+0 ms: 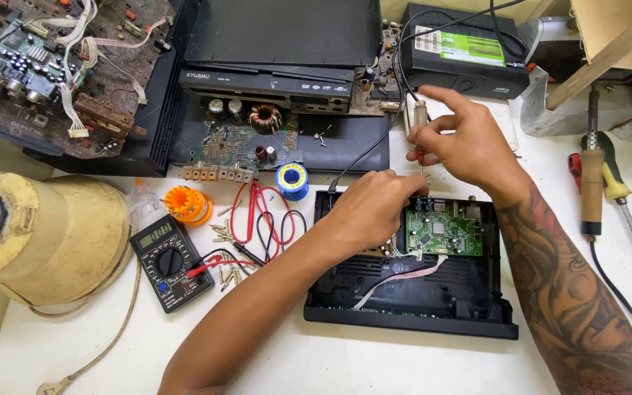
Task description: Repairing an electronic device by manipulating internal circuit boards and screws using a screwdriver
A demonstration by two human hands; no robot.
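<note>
a: what lies nearest on the worktop (345, 358)?

b: bare white surface, then the front edge of an open black box (411, 292) with its lid off. a pale flat cable (404, 276) runs across its floor up to a small green circuit board (444, 232) in the box's far right part.

a: and the hands?

b: the left hand (371, 208) rests curled on the far left edge of the box, fingertips touching the left side of the green board; whether it pinches anything there cannot be told. the right hand (462, 139), on a tattooed forearm, hovers above the box's far edge and grips a screwdriver (420, 128) held upright, its tip pointing down toward the rim near the board.

a: what sits to the left?

b: a black multimeter (168, 262) with red and black leads (257, 219) looped beside it, some small metal pieces scattered among them. left of that stands a big yellowed dome-shaped housing (45, 234). just beyond the meter are an orange reel (188, 205) and a blue spool of solder (292, 180).

a: to the right?

b: a wooden-handled soldering iron (592, 183) and a yellow-handled screwdriver (619, 197), lying well apart from the box.

a: farthest off?

b: a stack of black players (279, 51) with a bare board in front, a large brown circuit board (60, 66) at the far left, and a black set-top unit (469, 55) at the far right.
</note>
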